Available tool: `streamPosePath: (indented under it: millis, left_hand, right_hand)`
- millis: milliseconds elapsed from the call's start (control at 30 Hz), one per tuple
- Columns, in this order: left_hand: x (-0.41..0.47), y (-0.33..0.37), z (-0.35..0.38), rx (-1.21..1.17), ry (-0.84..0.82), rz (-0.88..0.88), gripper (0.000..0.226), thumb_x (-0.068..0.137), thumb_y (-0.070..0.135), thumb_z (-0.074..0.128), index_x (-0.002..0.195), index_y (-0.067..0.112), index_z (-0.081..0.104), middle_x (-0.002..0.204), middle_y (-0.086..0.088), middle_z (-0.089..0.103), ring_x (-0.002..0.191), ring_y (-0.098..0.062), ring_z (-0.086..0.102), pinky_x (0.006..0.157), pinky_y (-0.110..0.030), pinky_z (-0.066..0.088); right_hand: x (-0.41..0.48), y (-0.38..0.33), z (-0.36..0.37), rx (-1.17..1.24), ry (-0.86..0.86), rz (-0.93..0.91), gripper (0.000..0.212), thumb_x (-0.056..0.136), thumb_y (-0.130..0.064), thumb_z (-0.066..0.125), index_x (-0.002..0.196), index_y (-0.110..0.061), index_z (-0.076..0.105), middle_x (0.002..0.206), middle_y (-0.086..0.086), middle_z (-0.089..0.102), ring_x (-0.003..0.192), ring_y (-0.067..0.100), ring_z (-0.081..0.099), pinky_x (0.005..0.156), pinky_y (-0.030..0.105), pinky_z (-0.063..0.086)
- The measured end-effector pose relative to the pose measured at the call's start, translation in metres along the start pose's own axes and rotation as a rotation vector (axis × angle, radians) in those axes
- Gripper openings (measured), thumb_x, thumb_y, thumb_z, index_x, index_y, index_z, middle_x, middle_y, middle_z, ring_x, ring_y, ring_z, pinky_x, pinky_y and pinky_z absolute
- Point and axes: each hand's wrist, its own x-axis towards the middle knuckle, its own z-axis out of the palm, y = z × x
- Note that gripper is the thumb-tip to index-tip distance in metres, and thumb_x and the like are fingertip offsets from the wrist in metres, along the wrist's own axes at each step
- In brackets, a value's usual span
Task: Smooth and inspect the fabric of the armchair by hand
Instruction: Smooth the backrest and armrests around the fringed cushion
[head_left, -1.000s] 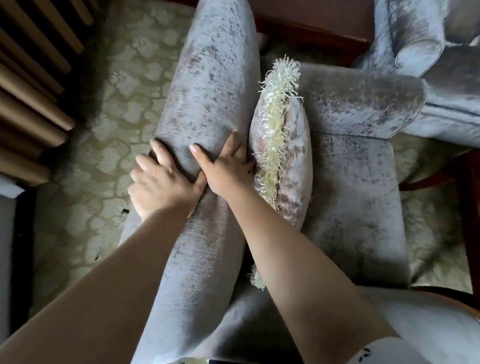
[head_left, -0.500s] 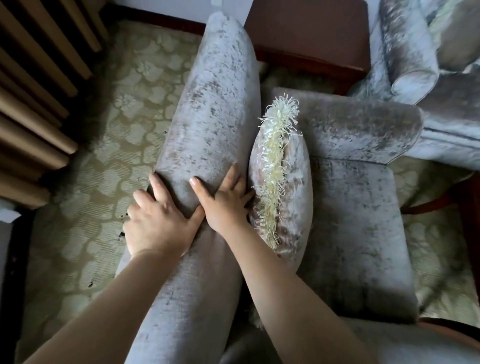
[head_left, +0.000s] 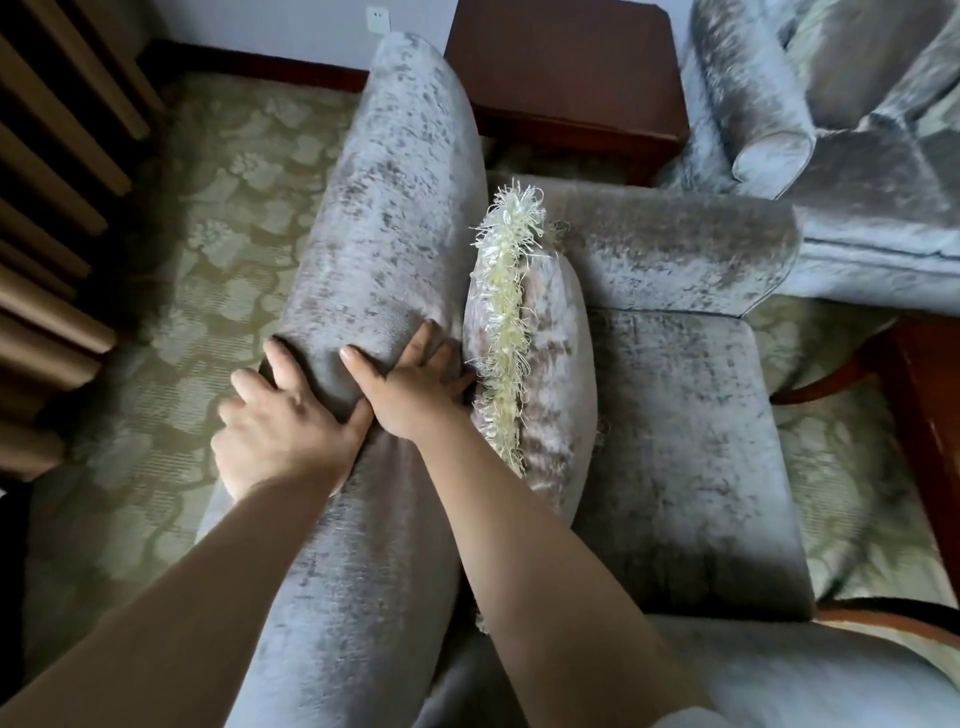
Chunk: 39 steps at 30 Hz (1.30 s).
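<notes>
Both hands are down flat on the top of the armchair, right on the rounded grey velvet backrest that runs up the middle-left of the view. The left hand is spread wide, palm pressed on the backrest's outer edge, fingers curling over the side toward the carpet. The right hand is wide open too, palm down, fingers fanned across the fabric, holding nothing. The two thumbs sit just beside each other, near touching, in the middle of the backrest. Under and ahead of the fingers the pile shows a darker brushed patch. Just beside the right hand's little finger stands a cushion, upright on the seat against the inner face of the backrest, its pale fringe along the top edge. Beyond the cushion lies the far armrest, with a dark wooden side table behind it.
</notes>
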Motion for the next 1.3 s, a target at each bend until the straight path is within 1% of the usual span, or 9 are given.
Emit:
streamPosePath:
  millis: [100,300,433,600,800,1033,1133,1200,1300]
  left_hand:
    - [0.000,-0.001,0.003,-0.001,0.041,0.016,0.101,0.065,0.080,0.043,0.133,0.008,0.024,0.099,-0.025,0.046,0.083,-0.043,0.053,0.061,-0.044,0.041]
    - [-0.004,-0.002,0.003,-0.046,0.046,0.022,0.104,0.064,0.083,0.039,0.133,0.007,0.026,0.097,-0.027,0.047,0.083,-0.045,0.053,0.063,-0.048,0.045]
    - [0.000,0.002,-0.004,-0.049,-0.045,0.011,0.109,0.062,0.085,0.038,0.136,0.007,0.023,0.102,-0.025,0.046,0.087,-0.044,0.053,0.065,-0.047,0.046]
    - [0.027,0.004,-0.016,-0.038,-0.057,0.020,0.108,0.061,0.084,0.041,0.136,0.009,0.020,0.103,-0.020,0.045,0.092,-0.042,0.052,0.069,-0.047,0.047]
    - [0.032,0.002,-0.005,-0.068,-0.007,0.035,0.103,0.062,0.081,0.046,0.130,0.005,0.027,0.096,-0.023,0.047,0.081,-0.042,0.054,0.060,-0.046,0.046]
    - [0.029,-0.003,-0.003,-0.050,-0.052,0.057,0.105,0.066,0.077,0.045,0.137,0.003,0.022,0.102,-0.022,0.046,0.084,-0.038,0.052,0.060,-0.042,0.045]
    - [0.029,-0.008,0.000,-0.046,-0.032,0.080,0.096,0.073,0.069,0.035,0.141,0.003,0.020,0.106,-0.023,0.046,0.088,-0.038,0.051,0.063,-0.041,0.044]
    - [0.029,-0.006,0.000,-0.125,-0.040,0.068,0.086,0.079,0.061,0.029,0.144,0.006,0.020,0.111,-0.023,0.046,0.092,-0.039,0.051,0.069,-0.043,0.044]
    - [0.027,-0.010,-0.008,-0.221,-0.086,0.062,0.079,0.084,0.055,0.035,0.147,0.013,0.013,0.118,-0.021,0.043,0.103,-0.037,0.047,0.081,-0.045,0.041]
  right_hand:
    - [-0.002,0.000,0.000,0.032,0.002,0.006,0.111,0.069,-0.089,0.029,0.145,-0.028,-0.024,0.157,0.009,-0.024,0.139,0.045,-0.019,0.107,0.067,-0.003]
    - [-0.009,0.005,-0.002,0.018,0.012,0.008,0.112,0.068,-0.090,0.028,0.145,-0.029,-0.025,0.157,0.007,-0.022,0.140,0.046,-0.013,0.109,0.063,-0.005]
    - [-0.010,0.002,-0.009,0.026,-0.018,0.026,0.110,0.070,-0.088,0.030,0.144,-0.029,-0.027,0.157,0.007,-0.022,0.140,0.047,-0.013,0.110,0.064,-0.001]
    - [0.001,-0.020,-0.023,0.032,-0.012,0.031,0.112,0.070,-0.089,0.028,0.145,-0.025,-0.026,0.157,0.010,-0.023,0.141,0.047,-0.011,0.112,0.060,0.000]
    - [0.011,-0.022,-0.012,0.033,0.022,0.039,0.113,0.066,-0.091,0.027,0.145,-0.028,-0.024,0.157,0.010,-0.022,0.143,0.040,-0.013,0.109,0.064,-0.001]
    - [0.014,-0.017,-0.003,0.000,0.043,0.060,0.112,0.065,-0.092,0.024,0.144,-0.030,-0.025,0.158,0.005,-0.020,0.143,0.037,-0.012,0.110,0.063,0.000]
    - [0.015,-0.015,0.001,-0.023,0.065,0.068,0.111,0.065,-0.092,0.024,0.145,-0.032,-0.022,0.159,0.004,-0.016,0.143,0.040,-0.007,0.110,0.065,0.004]
    - [0.015,-0.013,-0.002,-0.009,0.080,0.062,0.108,0.068,-0.090,0.027,0.146,-0.032,-0.021,0.159,0.004,-0.013,0.144,0.039,-0.004,0.113,0.061,0.005]
    - [0.005,-0.017,-0.005,-0.005,0.086,0.065,0.105,0.074,-0.083,0.033,0.148,-0.029,-0.018,0.160,0.008,-0.006,0.143,0.036,0.013,0.115,0.053,0.016]
